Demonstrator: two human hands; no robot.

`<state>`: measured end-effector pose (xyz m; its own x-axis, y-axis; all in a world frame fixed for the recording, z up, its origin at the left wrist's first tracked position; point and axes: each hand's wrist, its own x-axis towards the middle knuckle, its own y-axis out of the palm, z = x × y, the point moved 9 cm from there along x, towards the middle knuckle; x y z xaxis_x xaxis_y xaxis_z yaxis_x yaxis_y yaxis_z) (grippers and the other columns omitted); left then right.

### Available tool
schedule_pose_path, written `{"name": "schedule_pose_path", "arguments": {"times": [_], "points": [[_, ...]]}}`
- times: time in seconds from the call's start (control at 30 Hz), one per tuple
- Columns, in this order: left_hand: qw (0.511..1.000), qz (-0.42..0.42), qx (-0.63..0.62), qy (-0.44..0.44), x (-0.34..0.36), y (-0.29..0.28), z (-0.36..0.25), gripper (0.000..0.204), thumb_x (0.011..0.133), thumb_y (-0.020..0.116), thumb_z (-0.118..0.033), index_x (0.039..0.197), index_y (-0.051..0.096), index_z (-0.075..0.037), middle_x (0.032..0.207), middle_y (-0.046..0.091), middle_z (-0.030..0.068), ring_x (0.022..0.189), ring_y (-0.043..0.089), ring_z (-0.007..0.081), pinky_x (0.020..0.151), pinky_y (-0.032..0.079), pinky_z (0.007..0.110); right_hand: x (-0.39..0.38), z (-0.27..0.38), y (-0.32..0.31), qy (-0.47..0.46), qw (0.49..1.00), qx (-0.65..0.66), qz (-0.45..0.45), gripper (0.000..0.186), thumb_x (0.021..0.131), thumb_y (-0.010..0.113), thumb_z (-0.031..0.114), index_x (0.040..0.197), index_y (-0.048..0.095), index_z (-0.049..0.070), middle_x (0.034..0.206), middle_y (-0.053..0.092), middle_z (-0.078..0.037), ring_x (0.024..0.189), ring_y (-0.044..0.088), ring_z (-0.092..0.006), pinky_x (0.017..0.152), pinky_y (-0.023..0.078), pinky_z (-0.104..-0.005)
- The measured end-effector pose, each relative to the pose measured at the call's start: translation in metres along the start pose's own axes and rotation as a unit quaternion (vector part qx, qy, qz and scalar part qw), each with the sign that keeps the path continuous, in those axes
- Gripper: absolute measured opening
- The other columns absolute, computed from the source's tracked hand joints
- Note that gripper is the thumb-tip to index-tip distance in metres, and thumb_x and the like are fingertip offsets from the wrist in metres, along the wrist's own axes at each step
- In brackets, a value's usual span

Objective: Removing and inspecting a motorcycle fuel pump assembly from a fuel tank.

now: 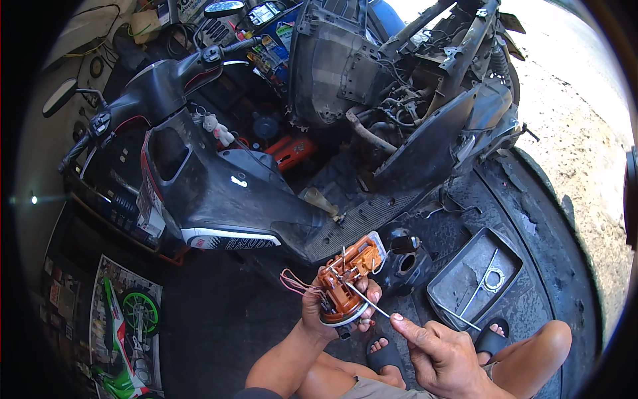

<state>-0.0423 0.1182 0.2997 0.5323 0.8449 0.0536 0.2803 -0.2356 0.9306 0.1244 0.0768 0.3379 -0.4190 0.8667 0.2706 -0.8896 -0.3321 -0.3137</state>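
An orange fuel pump unit (341,292) with pink wires and a pale round rim rests in my left hand (315,314), whose fingers wrap round its base. My right hand (444,354) is closed on a screwdriver (373,304); only the thin metal shaft shows, and the handle is hidden in the palm. The index finger lies along that shaft. Its tip touches the side of the orange housing, or is very close to it. Just beyond the pump sits a black part with a round opening (407,264).
A partly stripped scooter (226,193) stands ahead, its rear frame (452,73) bare. At the right, a grey metal tray (435,296) holds a gasket-like ring (492,279) and a thin rod. A clear plastic piece (320,199) lies on the footboard (362,223). A motorbike poster (129,326) is at left.
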Motion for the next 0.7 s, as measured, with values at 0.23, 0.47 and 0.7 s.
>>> {"name": "schedule_pose_path", "arguments": {"times": [0.23,0.47,0.7], "points": [[1.0,0.007,-0.007,0.001,0.001,0.0,0.003,0.07,0.096,0.049,-0.058,0.12,0.052,0.008,0.114,0.052,0.0251,0.098,0.067,0.0339,0.081,0.061,0.047,-0.003,0.004,0.0,-0.002,1.0,-0.012,-0.027,0.055,0.083,0.054,-0.009,0.133,0.062,0.013,0.071,0.051,-0.013,0.06,0.055,-0.0273,0.058,0.045,-0.0347],[1.0,0.004,-0.002,0.024,-0.001,-0.003,0.003,0.068,0.097,0.05,-0.056,0.12,0.053,0.007,0.114,0.053,0.0256,0.097,0.067,0.0339,0.082,0.061,0.046,-0.001,-0.002,0.002,0.046,0.99,0.127,-0.03,0.048,0.087,0.051,-0.007,0.131,0.063,0.009,0.085,0.065,-0.015,0.074,0.065,-0.0253,0.07,0.051,-0.0315],[0.999,0.025,0.005,0.022,0.0,0.001,0.002,0.067,0.097,0.05,-0.055,0.12,0.053,0.008,0.115,0.052,0.0259,0.098,0.067,0.0342,0.085,0.061,0.047,-0.002,-0.003,0.002,0.055,0.995,0.085,0.017,0.048,0.088,0.052,-0.005,0.133,0.062,0.01,0.093,0.069,-0.015,0.075,0.066,-0.0242,0.074,0.052,-0.0312]]}}
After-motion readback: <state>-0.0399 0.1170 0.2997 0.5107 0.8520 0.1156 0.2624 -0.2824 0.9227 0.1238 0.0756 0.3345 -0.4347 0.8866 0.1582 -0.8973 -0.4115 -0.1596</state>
